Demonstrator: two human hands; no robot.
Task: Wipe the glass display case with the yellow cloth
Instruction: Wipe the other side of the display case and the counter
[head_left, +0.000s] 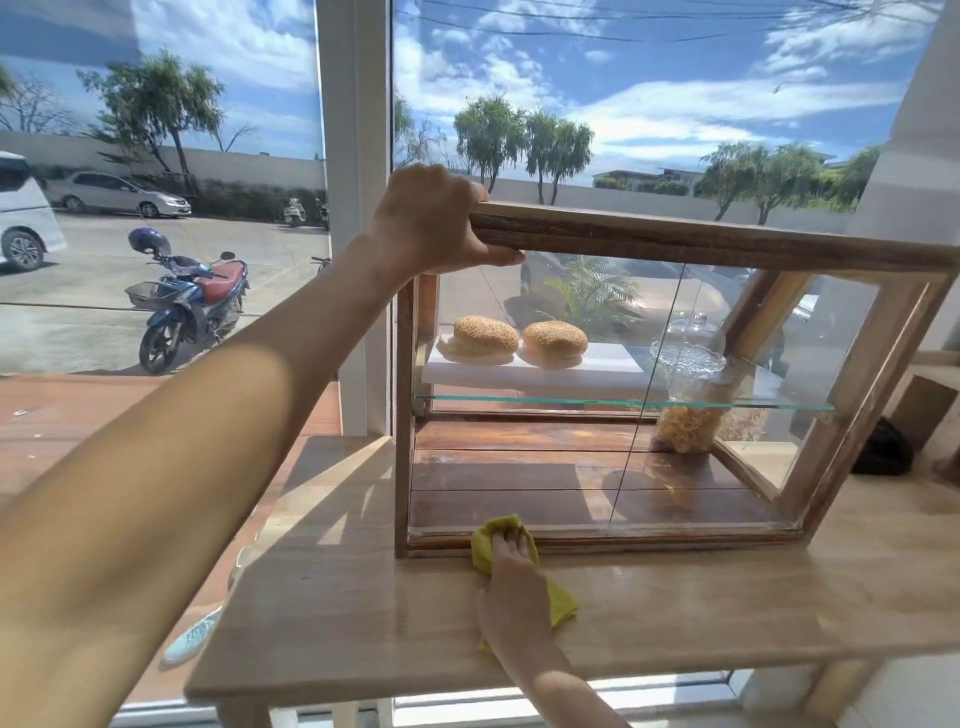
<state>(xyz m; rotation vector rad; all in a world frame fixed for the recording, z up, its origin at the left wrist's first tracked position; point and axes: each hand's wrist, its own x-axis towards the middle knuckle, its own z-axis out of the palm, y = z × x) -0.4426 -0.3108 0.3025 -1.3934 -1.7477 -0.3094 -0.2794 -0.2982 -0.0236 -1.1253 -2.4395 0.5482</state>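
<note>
A wood-framed glass display case stands on a light wooden table by a big window. My left hand grips the top left corner of the case's frame. My right hand presses the yellow cloth against the bottom front edge of the case, left of centre. Part of the cloth trails out under my wrist. Inside, two sesame buns lie on a white board on a glass shelf.
A glass domed jar sits at the shelf's right end, with yellow noodle-like stuff below it. A dark object lies on the table to the right of the case. A white window post rises behind.
</note>
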